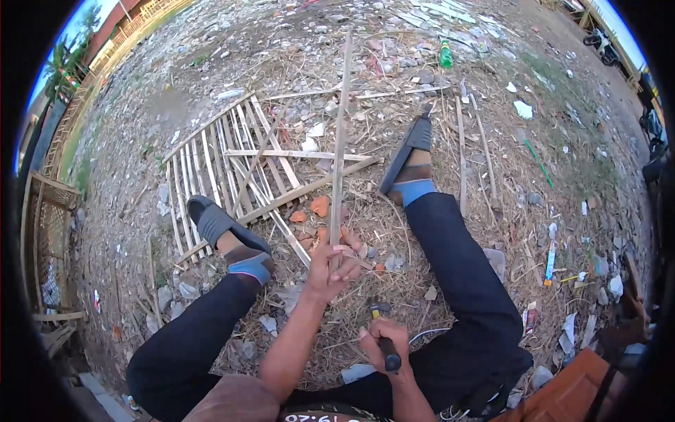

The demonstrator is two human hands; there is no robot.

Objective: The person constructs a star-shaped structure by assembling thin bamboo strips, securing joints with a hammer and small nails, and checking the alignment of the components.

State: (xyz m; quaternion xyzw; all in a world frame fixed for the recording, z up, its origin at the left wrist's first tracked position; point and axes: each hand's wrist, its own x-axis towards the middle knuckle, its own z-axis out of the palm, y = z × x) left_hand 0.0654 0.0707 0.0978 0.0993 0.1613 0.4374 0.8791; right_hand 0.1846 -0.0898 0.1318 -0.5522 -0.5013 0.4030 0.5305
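Observation:
My left hand point(332, 273) is closed round the lower end of a long, thin wooden strip point(340, 141), which points away from me over the ground. Low in front of my body, my right hand point(384, 339) grips a hammer by its black handle point(389, 355). The small metal hammer head point(380, 307) shows just beyond that fist, below and to the right of my left hand. A slatted wooden frame point(211, 151) lies on the ground to the left, partly behind the strip. Some orange brick pieces point(320, 206) lie near my left hand.
My left foot point(228, 228) rests by the slatted frame and my right foot point(411, 158) is farther ahead. Loose wooden strips point(462, 155) lie right of it. A green bottle point(446, 54) lies far ahead. Litter and stones cover the ground. A wooden panel point(562, 390) is at lower right.

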